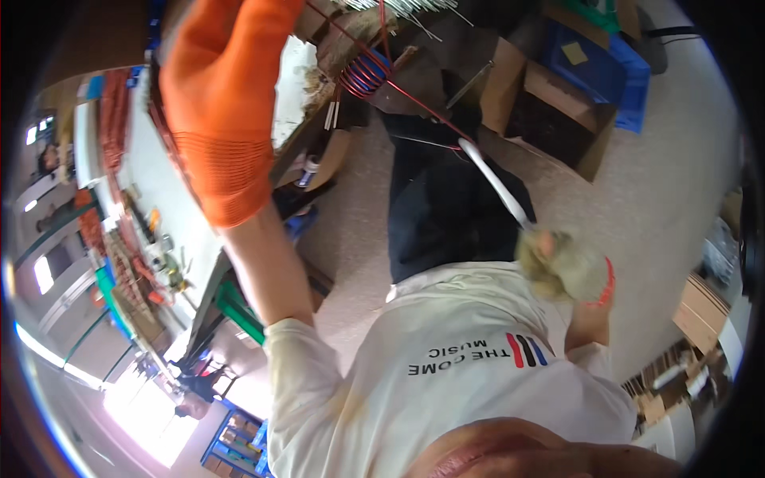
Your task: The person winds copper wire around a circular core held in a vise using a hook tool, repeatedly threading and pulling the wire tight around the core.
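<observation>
On my far left, long reddish bundles (115, 119) are lying along the white tabletop (155, 175), with small tools and scraps scattered nearer its lower end. Below them, farther back in the room, another person (195, 394) is showing, small and hard to make out. My left hand (223, 92) is wearing an orange knitted glove and reaching up past the tabletop's near side; its fingertips are running out of view at the top, so I cannot tell whether they are spread or pinching anything. Beneath that forearm, a green frame (239, 311) is standing beside the tabletop.

In the upper middle, a coil (366, 73) of dark red wire is sitting with blue showing between its loops. From it, a single red wire (422, 103) is stretching down to the right, over my black trousers (446, 215), and meeting the tip of a white stick (498, 183). My right hand (558, 263), blurred in a dull, pale glove with a red edge, is closing its fingers around the stick's lower end. Farther right, an open cardboard box (502, 88) is resting on the floor (653, 175), just beside a blue crate (633, 88).
</observation>
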A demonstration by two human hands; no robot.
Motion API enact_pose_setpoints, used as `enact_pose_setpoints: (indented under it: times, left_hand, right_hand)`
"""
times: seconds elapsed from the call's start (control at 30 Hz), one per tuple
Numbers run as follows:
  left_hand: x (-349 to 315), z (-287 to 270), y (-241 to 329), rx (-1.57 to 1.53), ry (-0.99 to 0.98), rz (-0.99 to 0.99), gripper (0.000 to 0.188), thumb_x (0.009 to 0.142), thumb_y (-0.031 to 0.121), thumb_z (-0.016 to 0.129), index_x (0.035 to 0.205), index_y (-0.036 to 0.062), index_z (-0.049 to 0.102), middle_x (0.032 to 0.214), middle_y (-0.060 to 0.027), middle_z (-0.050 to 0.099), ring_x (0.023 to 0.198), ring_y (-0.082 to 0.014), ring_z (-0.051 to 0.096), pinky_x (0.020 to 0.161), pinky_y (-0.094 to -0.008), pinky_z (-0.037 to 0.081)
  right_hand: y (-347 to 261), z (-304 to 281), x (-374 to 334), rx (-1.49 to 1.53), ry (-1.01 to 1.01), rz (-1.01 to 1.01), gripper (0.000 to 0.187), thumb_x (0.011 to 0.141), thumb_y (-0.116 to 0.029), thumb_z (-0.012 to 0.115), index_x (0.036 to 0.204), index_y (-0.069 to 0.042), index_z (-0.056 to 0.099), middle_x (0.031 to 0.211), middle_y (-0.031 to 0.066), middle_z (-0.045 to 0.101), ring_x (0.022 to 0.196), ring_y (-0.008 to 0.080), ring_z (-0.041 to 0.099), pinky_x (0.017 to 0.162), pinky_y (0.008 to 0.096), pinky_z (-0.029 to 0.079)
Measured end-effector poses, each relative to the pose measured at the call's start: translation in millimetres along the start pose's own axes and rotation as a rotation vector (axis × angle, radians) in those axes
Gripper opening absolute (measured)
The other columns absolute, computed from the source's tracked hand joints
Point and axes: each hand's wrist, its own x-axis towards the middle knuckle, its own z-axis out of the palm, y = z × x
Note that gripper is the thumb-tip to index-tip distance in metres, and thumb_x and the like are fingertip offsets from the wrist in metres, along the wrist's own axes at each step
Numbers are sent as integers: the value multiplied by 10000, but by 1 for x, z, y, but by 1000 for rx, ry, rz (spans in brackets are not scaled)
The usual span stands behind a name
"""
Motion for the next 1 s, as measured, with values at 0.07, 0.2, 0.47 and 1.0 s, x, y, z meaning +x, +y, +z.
enact_pose_setpoints:
  times: [0.07,0.2,0.47,1.0]
  left_hand:
    - [7,3,7,-103,-86,3,312,1000,227,695,1195,-14,726,1126,-95,746,1000,-159,680,894,-275,530]
    - [7,14,1,-72,4,32,259,981,179,716,1151,-15,742,1054,-92,763,951,-145,691,857,-259,537]
    - [-9,26,-18,-216,239,-240,307,972,169,709,1213,-21,724,1088,-99,755,997,-157,684,928,-265,520]
    - [36,7,17,-60,-521,82,263,954,102,718,1155,-67,728,1024,-109,763,889,-141,697,822,-247,547]
  right_hand:
    - [19,-22,-32,-109,70,44,595,997,-637,565,852,-62,613,597,-22,495,439,52,401,394,247,292]
    - [7,28,-15,-401,354,-196,566,1027,-578,555,812,-56,600,606,-24,514,472,49,454,420,251,317]
    - [-52,82,78,-487,452,-332,312,1063,-325,582,939,-43,635,715,-44,585,570,27,484,513,213,397]
    - [21,31,-2,-331,313,-223,461,1040,-455,595,820,-51,631,609,-37,503,523,65,481,463,258,363]
